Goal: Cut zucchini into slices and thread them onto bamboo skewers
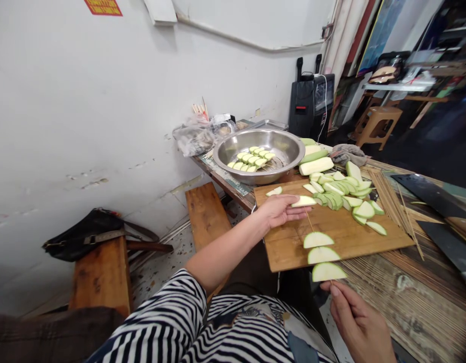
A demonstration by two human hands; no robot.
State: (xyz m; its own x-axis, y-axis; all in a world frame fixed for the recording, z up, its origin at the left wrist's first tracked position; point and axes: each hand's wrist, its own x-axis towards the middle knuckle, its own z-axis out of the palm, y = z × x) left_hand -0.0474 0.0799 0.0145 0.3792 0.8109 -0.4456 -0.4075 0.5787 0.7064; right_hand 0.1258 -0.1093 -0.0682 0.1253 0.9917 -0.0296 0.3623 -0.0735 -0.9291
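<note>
My left hand [280, 210] holds a half-round zucchini slice [304, 201] between thumb and fingers, over the cutting board [286, 249]. A thin bamboo skewer [309, 220] reaches up to that slice; whether its tip has entered it I cannot tell. Three zucchini slices [321, 255] are threaded along the skewer, spaced apart. At its lower end my right hand [359, 320] pinches the skewer just below the last slice. A heap of cut zucchini slices [337, 189] lies on the far side of the board, and one single slice [274, 191] sits near its left corner.
Behind the board stands a steel basin [221, 164] with skewered slices inside. Larger zucchini pieces [316, 166] lie beside it. Loose skewers [394, 201] and dark knife blades [433, 196] are on the right. Wooden benches [208, 214] stand at left; a black speaker [310, 103] is behind.
</note>
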